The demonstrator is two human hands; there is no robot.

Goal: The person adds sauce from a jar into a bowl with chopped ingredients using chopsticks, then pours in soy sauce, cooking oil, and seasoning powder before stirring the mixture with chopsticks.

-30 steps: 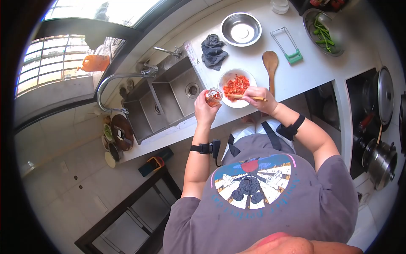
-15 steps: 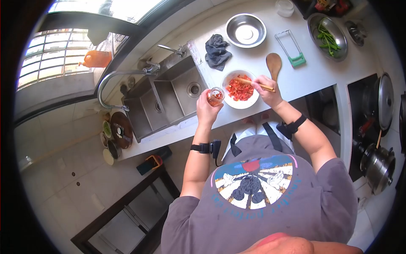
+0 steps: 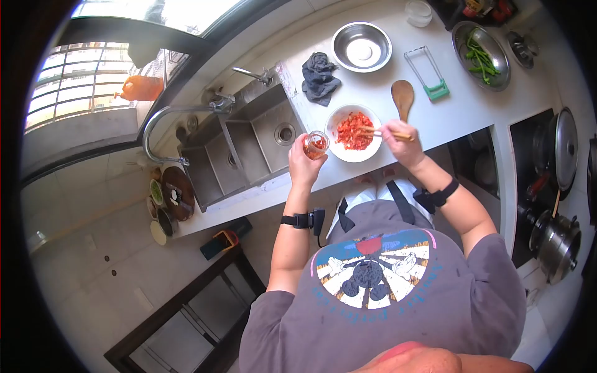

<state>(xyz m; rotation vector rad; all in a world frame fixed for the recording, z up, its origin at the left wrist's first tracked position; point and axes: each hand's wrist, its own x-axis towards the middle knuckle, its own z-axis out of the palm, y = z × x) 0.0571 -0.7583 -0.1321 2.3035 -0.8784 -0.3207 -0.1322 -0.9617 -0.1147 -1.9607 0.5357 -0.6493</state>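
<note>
My left hand (image 3: 305, 163) is wrapped round a small glass jar (image 3: 316, 144) with red pieces inside, its mouth tilted up beside the bowl. A white bowl (image 3: 351, 155) on the counter holds chopped red peppers (image 3: 356, 129). In my right hand (image 3: 401, 144) is a pair of wooden chopsticks (image 3: 382, 132), their tips down in the peppers. Behind my right hand a wooden spoon (image 3: 402, 96) lies on the counter, its handle partly hidden.
A double sink (image 3: 255, 133) is at the left. Beyond the bowl are a dark cloth (image 3: 319, 78), a steel basin (image 3: 362, 65) and a green-handled rack (image 3: 437, 90). Green peppers (image 3: 480, 57) fill a colander at the right, near the stove (image 3: 525, 137).
My right hand has moved slightly right and down. The chopstick tips moved from the bowl's near side to its far side, then back down into the peppers. The left hand keeps the jar.
</note>
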